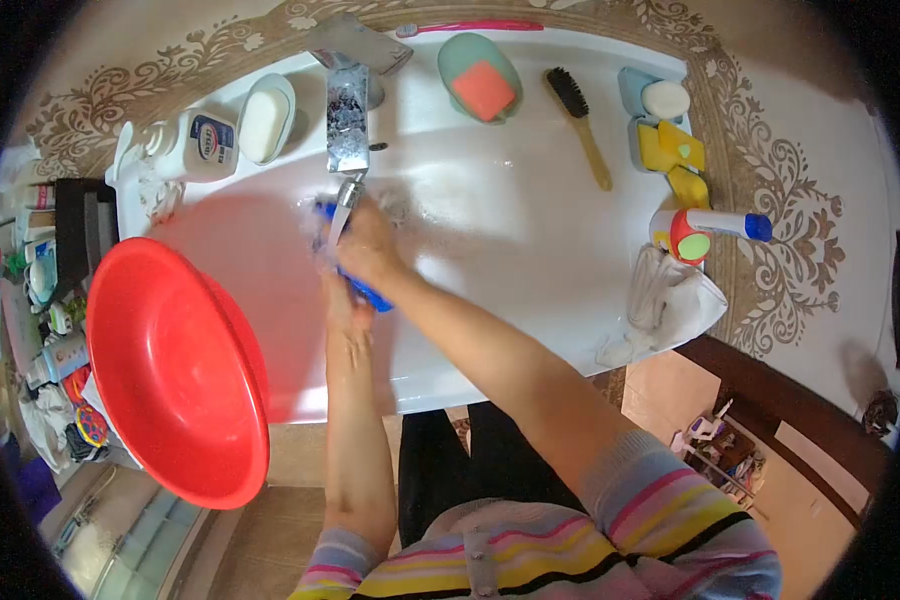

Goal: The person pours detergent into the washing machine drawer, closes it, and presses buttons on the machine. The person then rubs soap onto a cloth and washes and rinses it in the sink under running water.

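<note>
Water runs from the metal tap (348, 125) in a white sink (490, 230). Below the spout, a long blue object (372, 294) lies slanted in the stream, mostly covered by my hands, so its kind cannot be made out. My right hand (367, 245) is wrapped over its upper part, fingers curled. From below, my left hand (346, 302) grips the same object, its fingers partly hidden behind it and the water. Both hands are wet.
A large red basin (185, 370) leans over the sink's left edge. Along the rim are a white bottle (205, 145), soap in a dish (263, 125), an orange sponge (484, 90), a wooden-handled brush (582, 125), yellow sponges (665, 148), a spray bottle (710, 225) and a white cloth (670, 300).
</note>
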